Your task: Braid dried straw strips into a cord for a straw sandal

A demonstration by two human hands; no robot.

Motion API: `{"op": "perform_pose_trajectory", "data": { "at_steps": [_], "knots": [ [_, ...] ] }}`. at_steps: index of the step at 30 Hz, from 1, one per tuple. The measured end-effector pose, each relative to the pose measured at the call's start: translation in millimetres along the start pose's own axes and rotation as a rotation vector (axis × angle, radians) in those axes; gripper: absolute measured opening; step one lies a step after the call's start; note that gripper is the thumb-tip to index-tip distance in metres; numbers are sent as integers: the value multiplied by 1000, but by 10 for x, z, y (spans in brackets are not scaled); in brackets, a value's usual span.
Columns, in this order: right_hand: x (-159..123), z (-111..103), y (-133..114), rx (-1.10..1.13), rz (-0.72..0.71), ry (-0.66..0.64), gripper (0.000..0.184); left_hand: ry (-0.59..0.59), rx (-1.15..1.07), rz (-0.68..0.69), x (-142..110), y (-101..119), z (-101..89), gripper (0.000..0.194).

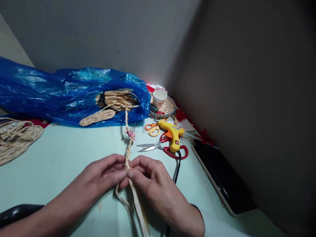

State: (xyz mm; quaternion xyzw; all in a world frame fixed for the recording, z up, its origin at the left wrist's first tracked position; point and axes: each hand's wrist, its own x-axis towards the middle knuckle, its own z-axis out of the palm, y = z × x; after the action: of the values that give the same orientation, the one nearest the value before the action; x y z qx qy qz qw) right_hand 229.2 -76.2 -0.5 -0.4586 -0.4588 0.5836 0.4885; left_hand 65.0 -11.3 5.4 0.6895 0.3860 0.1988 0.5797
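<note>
A pale braid of dried plant fibre (128, 150) runs from the middle of the table toward me. My left hand (105, 172) pinches it from the left, thumb and fingertips closed on it. From the right, my right hand (147, 177) grips the same spot, its thumb pressed on the strands. Loose flat strands (137, 203) hang below my fingers toward the near edge. Farther up, a pink clip (131, 134) sits on the braid. Beyond it, the braid leads up to a bundle of dried fibre (118, 98) in the mouth of a blue plastic bag (67, 90).
A woven sole-shaped piece (97, 117) lies by the bag, and coiled braids (13, 140) are at left. To the right are a yellow glue gun (174, 133) with a cord, red-handled scissors (159, 146), orange scissors (152, 129), a white cup (159, 97) and a dark tablet-like device (223, 180).
</note>
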Motion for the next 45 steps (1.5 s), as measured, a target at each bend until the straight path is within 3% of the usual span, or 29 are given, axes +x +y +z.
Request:
{"op": "perform_pose_trajectory", "data": {
  "at_steps": [3, 7, 12, 17, 20, 25, 28, 32, 34, 36, 38, 41, 43, 45],
  "knots": [
    [2, -12, 15, -118, -8, -7, 15, -161, -195, -161, 90, -45, 16, 25],
    [-23, -40, 15, -424, -62, 1, 17, -131, -144, -234, 67, -124, 19, 29],
    [-74, -40, -48, -717, -34, 21, 22, -71, 70, -98, 19, -91, 10, 27],
    [-129, -19, -111, -1058, -38, 30, 21, -16, 166, -105, 41, -103, 13, 37],
    [-166, -28, -88, -1197, -193, 17, 18, -20, 193, -107, 71, -94, 17, 37],
    [-237, 28, 16, -1374, -597, 210, 13, -3, 166, -89, 84, -71, 42, 35],
    [-229, 114, 96, -1436, -819, 232, 20, -20, 100, -114, 66, -117, 48, 35],
    [-185, 201, 185, -1459, -1028, 258, 30, -46, -51, -121, 24, -186, 42, 32],
    [-176, 211, 215, -1471, -1065, 238, 29, -34, -95, -120, 3, -186, 42, 32],
    [-177, 199, 229, -1469, -1034, 163, 28, -28, -110, -124, -14, -164, 40, 32],
    [-183, 169, 213, -1423, -894, 163, 23, -31, -111, -133, -23, -138, 35, 30],
    [-181, 101, 114, -1182, -491, 223, 6, -39, -83, -128, -32, -119, 19, 29],
    [-166, 52, 16, -905, -216, 94, 9, -65, -53, -114, -44, -120, 10, 28],
    [-139, 9, -66, -688, -68, -56, 10, -89, -16, -99, -61, -125, 8, 26]
  ]
}}
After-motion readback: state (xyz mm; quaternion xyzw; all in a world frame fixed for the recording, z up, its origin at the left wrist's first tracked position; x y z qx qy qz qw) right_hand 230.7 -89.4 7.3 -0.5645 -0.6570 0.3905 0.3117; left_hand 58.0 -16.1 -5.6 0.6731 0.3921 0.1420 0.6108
